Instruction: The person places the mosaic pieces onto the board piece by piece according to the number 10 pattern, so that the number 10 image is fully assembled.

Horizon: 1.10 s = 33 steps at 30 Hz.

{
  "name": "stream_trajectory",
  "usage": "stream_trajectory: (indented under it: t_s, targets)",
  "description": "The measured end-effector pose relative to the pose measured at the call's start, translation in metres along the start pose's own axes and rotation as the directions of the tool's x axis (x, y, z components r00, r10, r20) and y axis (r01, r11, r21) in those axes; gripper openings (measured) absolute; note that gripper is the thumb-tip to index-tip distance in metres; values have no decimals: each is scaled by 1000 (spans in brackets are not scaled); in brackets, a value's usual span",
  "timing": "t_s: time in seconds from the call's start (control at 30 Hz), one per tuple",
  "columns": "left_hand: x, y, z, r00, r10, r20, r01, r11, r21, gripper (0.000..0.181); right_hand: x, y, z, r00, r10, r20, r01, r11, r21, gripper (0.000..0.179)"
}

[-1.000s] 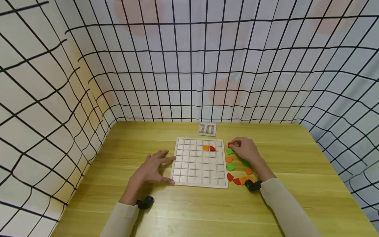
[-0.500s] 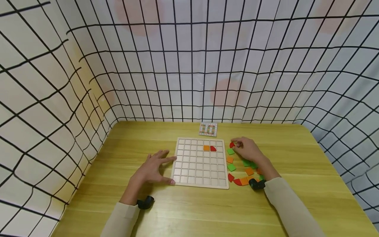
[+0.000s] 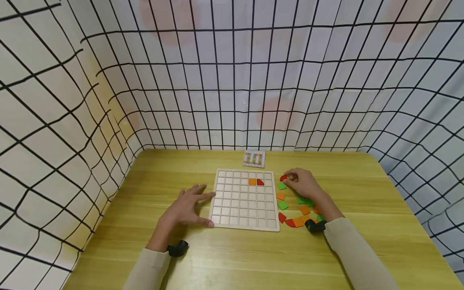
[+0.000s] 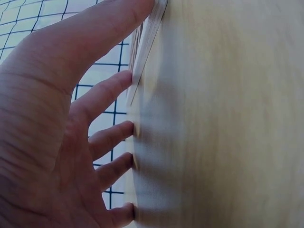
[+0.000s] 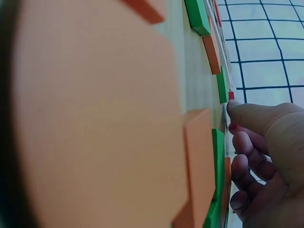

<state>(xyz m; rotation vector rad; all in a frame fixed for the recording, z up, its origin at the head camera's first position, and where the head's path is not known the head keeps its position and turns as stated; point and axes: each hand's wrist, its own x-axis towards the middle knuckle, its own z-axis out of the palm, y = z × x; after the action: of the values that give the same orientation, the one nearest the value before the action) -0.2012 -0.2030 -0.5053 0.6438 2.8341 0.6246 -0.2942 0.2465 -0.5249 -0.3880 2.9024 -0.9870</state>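
Note:
My left hand [image 3: 186, 205] lies spread at the left side of the pale wooden grid board [image 3: 243, 226], thumb and index fingertip touching its edge. In the left wrist view the other fingers of that hand [image 4: 111, 140] rest on the table. An orange square [image 3: 252, 181] and a red quarter-circle tile [image 3: 260, 182] sit side by side in upper cells of the board. Right of the board, my right hand [image 3: 302, 184] pinches another red tile [image 3: 283, 177] between thumb and index finger, low over the table. The fingers partly cover this tile's shape.
A green tile [image 3: 281, 185] lies just below the pinched one. Further orange tiles [image 3: 280, 196], green tiles and red tiles [image 3: 290, 222] are scattered right of the board, some under the right wrist. A small printed pattern card [image 3: 254, 158] lies behind the board. Grid-patterned cloth [image 3: 232, 100] surrounds the table.
The right hand has shifted slightly right, and more of the red tile at its fingertips shows. More tiles are uncovered near the wrist. The left hand and the board have stayed put.

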Motion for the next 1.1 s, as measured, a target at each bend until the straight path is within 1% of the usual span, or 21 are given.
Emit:
stream_trajectory:
  t_s: [0.23, 0.47, 0.63, 0.9, 1.1]
  targets:
    - [0, 0, 0, 1000, -2, 6, 2, 1000, 9, 102, -3, -5, 0, 1000, -5, -18, 5, 1000, 28, 35]
    - [1, -1, 0, 1000, -3, 4, 3, 1000, 6, 102, -3, -26, 4, 1000, -16, -23, 18, 995, 100, 36]
    - [1, -1, 0, 1000, 0, 6, 0, 1000, 4, 101, 3, -39, 15, 999, -43, -22, 46, 989, 142, 32]
    - [0, -4, 0, 1000, -2, 7, 2, 1000, 3, 101, 13, -72, 36, 999, -35, 40, 24, 971, 237, 27]
    - [1, -3, 0, 1000, -3, 7, 3, 1000, 0, 101, 24, -84, 48, 994, -105, 36, 94, 966, 240, 27]
